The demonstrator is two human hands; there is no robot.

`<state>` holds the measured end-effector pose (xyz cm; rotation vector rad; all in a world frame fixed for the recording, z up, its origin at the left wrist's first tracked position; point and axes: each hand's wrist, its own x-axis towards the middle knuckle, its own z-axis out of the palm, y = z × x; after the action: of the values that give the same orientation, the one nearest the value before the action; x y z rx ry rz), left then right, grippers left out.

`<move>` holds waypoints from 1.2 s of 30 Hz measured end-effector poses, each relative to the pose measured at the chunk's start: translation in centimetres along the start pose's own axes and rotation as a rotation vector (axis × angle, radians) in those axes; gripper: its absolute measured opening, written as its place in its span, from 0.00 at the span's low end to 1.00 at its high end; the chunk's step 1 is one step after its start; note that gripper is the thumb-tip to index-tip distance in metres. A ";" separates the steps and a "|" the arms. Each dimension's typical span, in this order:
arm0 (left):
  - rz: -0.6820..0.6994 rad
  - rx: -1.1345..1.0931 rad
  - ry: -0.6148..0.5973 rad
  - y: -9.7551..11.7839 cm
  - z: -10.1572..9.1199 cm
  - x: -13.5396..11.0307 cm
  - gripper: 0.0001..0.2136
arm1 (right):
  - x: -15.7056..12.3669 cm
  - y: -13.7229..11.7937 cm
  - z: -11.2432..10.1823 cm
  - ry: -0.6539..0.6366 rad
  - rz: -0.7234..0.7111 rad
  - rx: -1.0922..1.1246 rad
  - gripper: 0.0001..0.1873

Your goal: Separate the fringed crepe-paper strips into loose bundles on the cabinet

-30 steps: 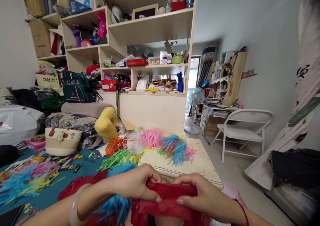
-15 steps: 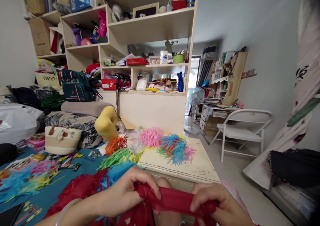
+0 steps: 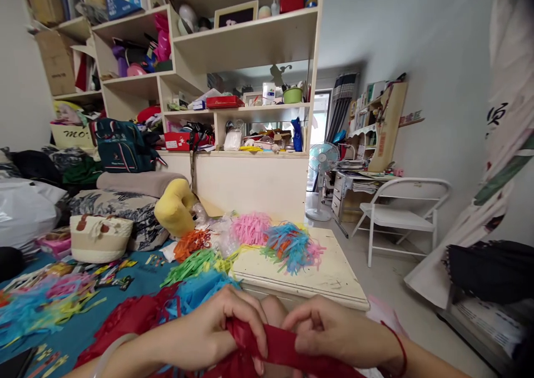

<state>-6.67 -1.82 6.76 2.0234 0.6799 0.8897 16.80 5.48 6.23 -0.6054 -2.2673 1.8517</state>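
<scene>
A strip of thin red plastic sheet stretches between my two hands, low in the head view above my lap. My left hand has its fingers closed round the gathered left part of it. Close beside, my right hand pinches the strip between thumb and fingers, and the rest trails off to the lower right. More red sheeting lies in a crumpled heap left of my left forearm, against some blue plastic strips. What lies under my palms is hidden.
Ahead, a cream wooden board carries a blue fringed bundle and a pink one. Green strips and orange strips lie on the teal bedding. A straw bag stands left; a white folding chair stands right.
My right hand has moved left along the red sheet, closer to my left hand, and grips it at a new spot. My left hand keeps its hold. The view has shifted slightly.
</scene>
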 end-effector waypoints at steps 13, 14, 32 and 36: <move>-0.284 -0.050 -0.025 -0.9 0.7 1.1 0.12 | -0.2 -0.3 2.5 0.295 -0.074 -0.348 0.11; -0.311 -0.049 0.004 -1.0 1.2 1.1 0.14 | -0.3 0.1 2.5 0.320 -0.082 -0.324 0.11; 0.033 -0.288 0.161 -1.7 1.0 -0.6 0.12 | -2.8 2.0 2.3 0.403 -0.395 -0.132 0.16; -0.004 -0.136 0.106 -0.6 0.8 -0.9 0.10 | -4.1 0.0 0.7 0.233 -0.288 -0.364 0.12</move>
<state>-6.65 -2.48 5.61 1.8644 0.6632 1.0187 20.24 3.19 6.62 -0.4783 -2.3943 1.1846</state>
